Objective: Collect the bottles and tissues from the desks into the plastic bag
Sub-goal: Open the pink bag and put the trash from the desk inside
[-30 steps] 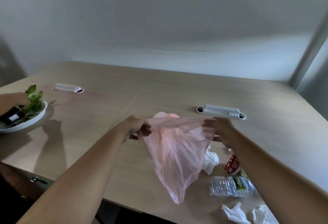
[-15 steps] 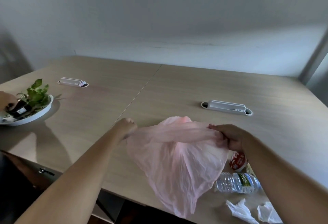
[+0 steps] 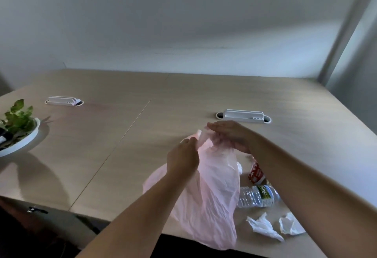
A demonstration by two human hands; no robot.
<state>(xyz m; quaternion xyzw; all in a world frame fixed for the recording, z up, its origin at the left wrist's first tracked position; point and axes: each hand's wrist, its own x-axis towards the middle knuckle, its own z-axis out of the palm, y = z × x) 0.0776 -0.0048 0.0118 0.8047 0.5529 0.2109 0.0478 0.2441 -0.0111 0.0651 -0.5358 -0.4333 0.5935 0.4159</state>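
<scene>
A thin pink plastic bag hangs over the near edge of the wooden desk. My left hand grips its top edge, and my right hand holds the bag's mouth just beside it, fingers stretched flat. To the right of the bag lie a clear water bottle on its side and a red-labelled bottle, partly hidden by my right forearm. Two crumpled white tissues lie near the front edge. Another tissue peeks out behind the bag.
A white bowl with green leaves sits at the far left. Two white cable-port covers are set into the desk. A seam runs between the two desks. A grey wall stands behind.
My hands have come close together at the bag's top, where before they held its mouth stretched wide. The bag now hangs narrower. The hand at the bowl on the left is gone.
</scene>
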